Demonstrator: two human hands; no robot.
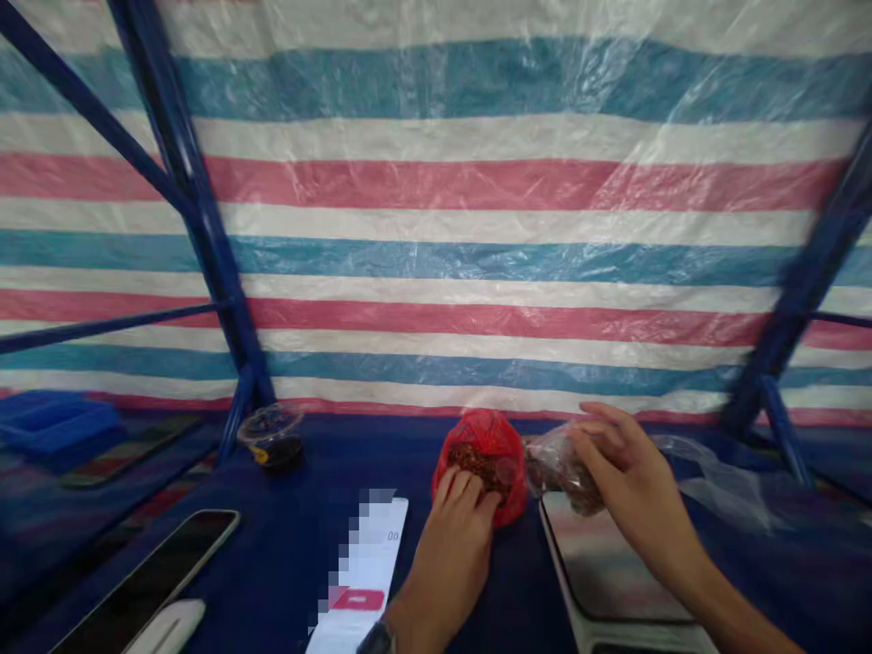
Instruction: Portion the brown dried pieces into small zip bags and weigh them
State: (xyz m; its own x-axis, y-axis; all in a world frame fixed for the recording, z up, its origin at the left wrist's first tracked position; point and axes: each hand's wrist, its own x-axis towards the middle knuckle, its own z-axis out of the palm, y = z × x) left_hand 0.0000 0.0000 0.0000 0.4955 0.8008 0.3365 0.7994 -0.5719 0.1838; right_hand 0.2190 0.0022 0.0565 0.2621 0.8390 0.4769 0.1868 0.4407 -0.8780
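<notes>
Striped sheeting (477, 186) backs the table (514, 586); near its far edge, left hand (453, 554) bunches fingers inside a red bag (485, 427), likely light, limp, best rim-held; right hand (637, 486), fingers parted, touches a clear bag (559, 459), grip unclear.

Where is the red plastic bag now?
In the head view, the red plastic bag is below centre, slightly right, with the left hand at its opening.

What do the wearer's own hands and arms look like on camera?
The left hand and right hand are both bare, without gloves. A dark band, perhaps a watch, circles the left wrist at the picture's bottom edge; its details are cut off. The right wrist has nothing on it, and no sleeve shows on the right forearm.
</notes>
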